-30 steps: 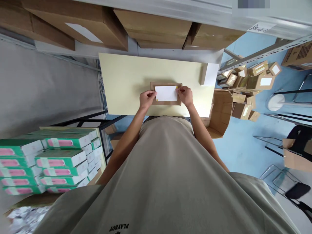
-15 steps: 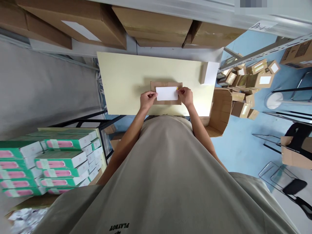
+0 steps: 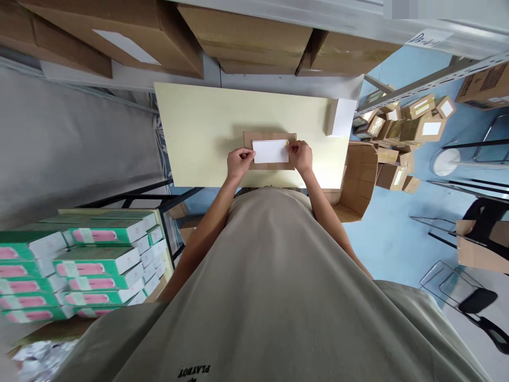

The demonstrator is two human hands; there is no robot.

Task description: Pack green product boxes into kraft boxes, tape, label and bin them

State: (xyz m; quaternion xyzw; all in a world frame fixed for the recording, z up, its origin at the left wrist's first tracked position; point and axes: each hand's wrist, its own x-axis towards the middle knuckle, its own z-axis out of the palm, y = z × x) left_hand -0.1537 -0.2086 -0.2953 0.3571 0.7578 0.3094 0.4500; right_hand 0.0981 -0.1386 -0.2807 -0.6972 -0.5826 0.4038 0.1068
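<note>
A small brown cardboard box [image 3: 270,136] lies on a pale yellow tabletop [image 3: 199,122] in front of me. Over its upper face is a white rectangular label [image 3: 270,152], with a small yellow mark near its right end. My left hand [image 3: 239,162] pinches the label's left edge between thumb and fingertips. At the opposite end, my right hand [image 3: 301,156] has its fingers closed on the right edge, beside the yellow mark. Whether the label is pressed onto the cardboard or just above it, I cannot tell.
A white box [image 3: 342,118] stands at the table's right end. Large cartons [image 3: 254,48] line the shelf behind. An open carton [image 3: 358,183] sits right of the table, near piled parcels [image 3: 421,130]. Green-and-pink boxes [image 3: 95,268] are stacked at left.
Both hands keep their pinch on the label with hardly any movement. The whole view has shifted slightly.
</note>
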